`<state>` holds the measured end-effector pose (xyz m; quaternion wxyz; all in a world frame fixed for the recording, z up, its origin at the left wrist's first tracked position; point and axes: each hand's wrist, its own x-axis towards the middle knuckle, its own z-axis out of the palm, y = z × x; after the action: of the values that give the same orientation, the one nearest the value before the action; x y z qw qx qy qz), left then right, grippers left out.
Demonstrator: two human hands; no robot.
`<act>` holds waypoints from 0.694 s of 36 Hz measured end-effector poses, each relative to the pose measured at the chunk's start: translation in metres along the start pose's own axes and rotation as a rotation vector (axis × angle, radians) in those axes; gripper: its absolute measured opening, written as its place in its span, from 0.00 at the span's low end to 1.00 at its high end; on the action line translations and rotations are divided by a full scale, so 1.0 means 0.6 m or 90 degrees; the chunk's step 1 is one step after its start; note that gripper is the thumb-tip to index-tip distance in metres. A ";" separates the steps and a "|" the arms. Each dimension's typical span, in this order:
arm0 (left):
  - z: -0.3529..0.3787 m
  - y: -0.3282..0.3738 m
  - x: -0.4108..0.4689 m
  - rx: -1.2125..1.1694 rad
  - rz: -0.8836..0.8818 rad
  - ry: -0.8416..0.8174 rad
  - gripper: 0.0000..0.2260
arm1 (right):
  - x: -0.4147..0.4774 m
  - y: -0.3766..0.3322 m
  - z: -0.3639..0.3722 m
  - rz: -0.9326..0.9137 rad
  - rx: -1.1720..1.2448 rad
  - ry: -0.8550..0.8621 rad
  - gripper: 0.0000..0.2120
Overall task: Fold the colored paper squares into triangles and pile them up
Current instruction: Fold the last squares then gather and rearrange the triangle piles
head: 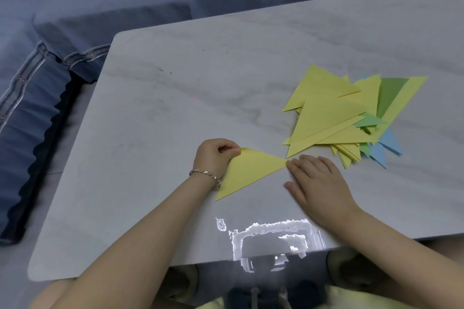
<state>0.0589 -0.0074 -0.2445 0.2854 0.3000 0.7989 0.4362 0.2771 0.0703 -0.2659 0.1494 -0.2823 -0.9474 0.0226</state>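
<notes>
A yellow triangle [251, 170] lies flat on the grey table [175, 108], low in the middle of the frame. The left hand [214, 157] pinches its top corner between thumb and fingers. The right hand [319, 178] lies flat – fingers spread – fingertips at the triangle's right point. The pile [351, 118] of yellow, green and blue triangles sits at right.

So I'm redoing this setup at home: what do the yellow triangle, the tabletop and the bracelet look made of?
Yellow triangle: thin matte paper, with a sharp folded edge. Tabletop: looks like polished marble or a stone-look slab, pale grey with veins and a mirror-like glare near the front edge. Bracelet: probably metal, shiny gold-toned links.
</notes>
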 end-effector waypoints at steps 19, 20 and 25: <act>-0.062 0.031 0.046 0.277 0.120 0.013 0.15 | -0.008 -0.026 -0.044 0.075 0.124 0.003 0.18; -0.060 0.028 0.033 0.294 0.148 0.036 0.16 | -0.004 -0.032 -0.042 0.077 0.137 0.006 0.19; -0.026 -0.023 -0.065 0.500 0.351 0.038 0.20 | 0.039 -0.075 -0.016 -0.007 0.199 -0.019 0.23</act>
<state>0.0701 -0.0502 -0.2419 0.0008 0.5732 0.8018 0.1690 0.2372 0.0448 -0.2447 0.1771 -0.2502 -0.9360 0.1729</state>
